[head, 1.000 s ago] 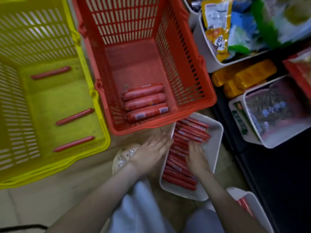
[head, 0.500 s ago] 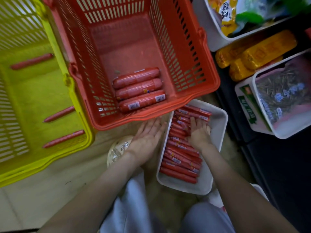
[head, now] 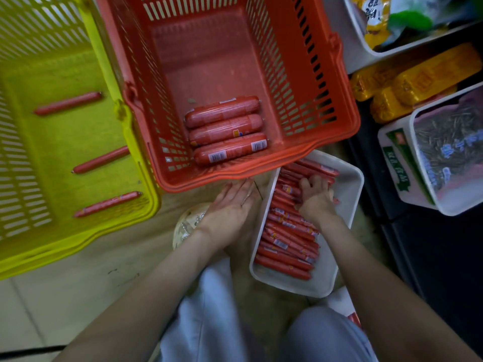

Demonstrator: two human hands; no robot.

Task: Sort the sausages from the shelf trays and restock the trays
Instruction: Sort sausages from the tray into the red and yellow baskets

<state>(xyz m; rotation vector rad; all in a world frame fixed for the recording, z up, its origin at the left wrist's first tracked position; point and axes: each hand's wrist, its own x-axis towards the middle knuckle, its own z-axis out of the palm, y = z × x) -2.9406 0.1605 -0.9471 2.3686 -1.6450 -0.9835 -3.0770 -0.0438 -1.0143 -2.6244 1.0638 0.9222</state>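
A white tray (head: 342, 259) on the floor holds several thin red sausages (head: 287, 246) stacked side by side. My right hand (head: 315, 197) lies on the sausages at the tray's far end, its fingers curled into them. My left hand (head: 232, 207) rests flat with straight fingers against the tray's left rim. An orange basket (head: 308, 105) just beyond the hands holds three thick red sausages (head: 224, 130). A yellow basket (head: 78, 231) to the left holds three thin red sausages (head: 107, 203) lying apart.
Shelf at right carries white bins of snack packets (head: 449, 158), yellow packets (head: 415, 82) and another bin (head: 366, 45) above. A second white tray edge (head: 345, 307) shows by my right knee. A pale shoe (head: 188, 226) sits under my left wrist.
My right hand has slid toward the tray's far end and its fingers have curled into the sausages. My left hand stays at the tray's left rim. The view has shifted.
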